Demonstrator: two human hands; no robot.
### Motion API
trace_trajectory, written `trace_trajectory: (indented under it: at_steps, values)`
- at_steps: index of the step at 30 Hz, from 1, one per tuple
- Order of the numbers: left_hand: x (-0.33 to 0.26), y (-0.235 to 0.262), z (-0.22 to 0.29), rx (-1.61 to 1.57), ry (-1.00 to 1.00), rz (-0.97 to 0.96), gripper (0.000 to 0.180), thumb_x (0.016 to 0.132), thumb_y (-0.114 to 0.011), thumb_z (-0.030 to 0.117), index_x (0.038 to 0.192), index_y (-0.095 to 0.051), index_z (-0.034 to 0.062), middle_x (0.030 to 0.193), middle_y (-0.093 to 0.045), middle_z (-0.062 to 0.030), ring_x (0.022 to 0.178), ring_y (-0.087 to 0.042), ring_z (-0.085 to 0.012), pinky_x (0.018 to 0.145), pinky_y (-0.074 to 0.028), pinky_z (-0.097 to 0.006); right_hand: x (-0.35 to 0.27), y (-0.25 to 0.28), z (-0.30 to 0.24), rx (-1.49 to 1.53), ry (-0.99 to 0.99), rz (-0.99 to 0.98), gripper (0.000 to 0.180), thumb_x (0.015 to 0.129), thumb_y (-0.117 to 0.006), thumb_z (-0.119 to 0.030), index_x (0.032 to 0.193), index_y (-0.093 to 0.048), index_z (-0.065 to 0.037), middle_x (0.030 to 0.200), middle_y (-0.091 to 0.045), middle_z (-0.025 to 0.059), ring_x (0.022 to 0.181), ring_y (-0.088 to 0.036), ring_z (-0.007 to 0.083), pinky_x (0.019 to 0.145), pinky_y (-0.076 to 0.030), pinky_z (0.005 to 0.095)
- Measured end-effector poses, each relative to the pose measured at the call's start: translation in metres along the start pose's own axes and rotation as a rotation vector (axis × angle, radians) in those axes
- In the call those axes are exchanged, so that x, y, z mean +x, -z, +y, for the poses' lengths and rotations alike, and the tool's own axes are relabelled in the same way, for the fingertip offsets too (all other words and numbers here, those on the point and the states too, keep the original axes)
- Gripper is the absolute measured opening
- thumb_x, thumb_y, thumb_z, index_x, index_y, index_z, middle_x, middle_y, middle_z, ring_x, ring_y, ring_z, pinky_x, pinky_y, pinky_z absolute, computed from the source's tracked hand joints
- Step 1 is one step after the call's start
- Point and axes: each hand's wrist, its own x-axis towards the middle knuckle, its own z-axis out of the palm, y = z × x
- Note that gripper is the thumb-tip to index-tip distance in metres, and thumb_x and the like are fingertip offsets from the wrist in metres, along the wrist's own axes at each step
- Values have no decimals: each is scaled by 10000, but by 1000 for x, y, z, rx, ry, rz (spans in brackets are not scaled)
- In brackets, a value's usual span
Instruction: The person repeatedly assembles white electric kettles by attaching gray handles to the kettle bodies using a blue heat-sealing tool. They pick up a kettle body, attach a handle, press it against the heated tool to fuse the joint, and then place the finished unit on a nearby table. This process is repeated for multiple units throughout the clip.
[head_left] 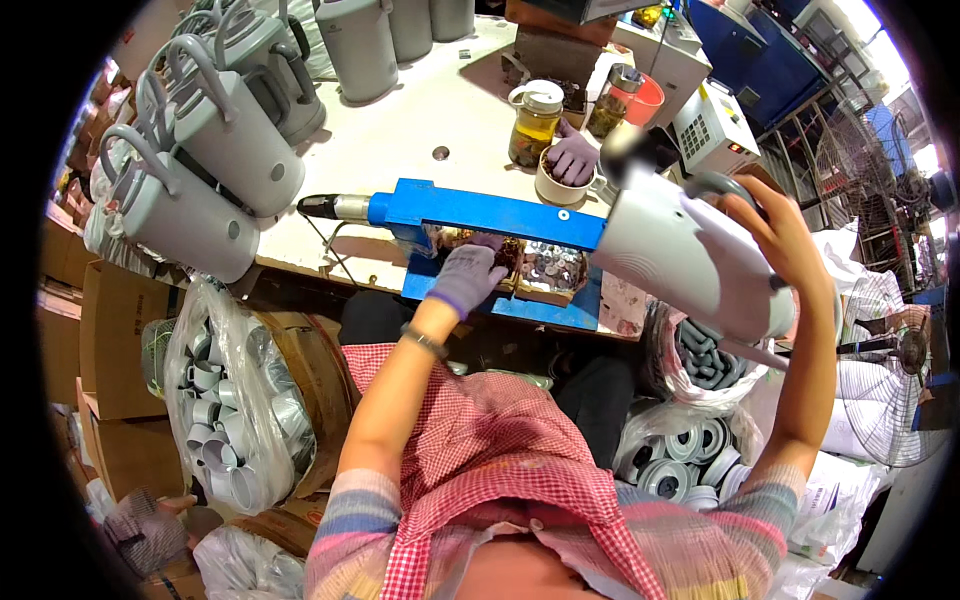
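Reaching into a shallow tray [548,272] of small round metal parts under the blue fixture arm [480,212], the gloved left hand [466,278] is seen from the back only; its fingertips are hidden, so whether anything is pinched cannot be told. The tray's contents are too small to be identified. A grey kettle body [680,255] is held up at the right, above the bench edge, its far side and base concealed. The bare right hand [775,225] is closed around the kettle's handle, fingers wrapped over it.
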Motion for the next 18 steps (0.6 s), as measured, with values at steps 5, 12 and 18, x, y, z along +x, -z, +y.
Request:
trace_trajectory:
  at_steps: [5, 12, 18]
  values:
    - [27, -19, -9, -51, 159, -58, 333, 881, -661, 369, 1076, -738, 111, 1055, -727, -130, 1011, -674, -312, 890, -514, -426, -58, 6, 22, 106, -196, 108, 304, 982, -618, -263, 1143, -633, -5, 702, -513, 19, 640, -408, 72, 567, -339, 250]
    - [-5, -11, -7, -264, -71, 408, 187, 850, -702, 213, 935, -762, 58, 909, -734, -122, 838, -688, -294, 768, -538, -383, -105, -17, 73, 378, -331, 130, 272, 1010, -598, -237, 1142, -625, -1, 677, -414, -66, 594, -327, 23, 516, -254, 211]
    - [-19, 0, -3, -281, 95, 393, 227, 858, -717, 183, 990, -735, -1, 972, -726, -167, 872, -703, -295, 787, -545, -367, -127, -37, 92, 349, -262, 196, 258, 989, -613, -177, 1181, -624, -6, 700, -467, -47, 612, -383, 39, 545, -307, 211]
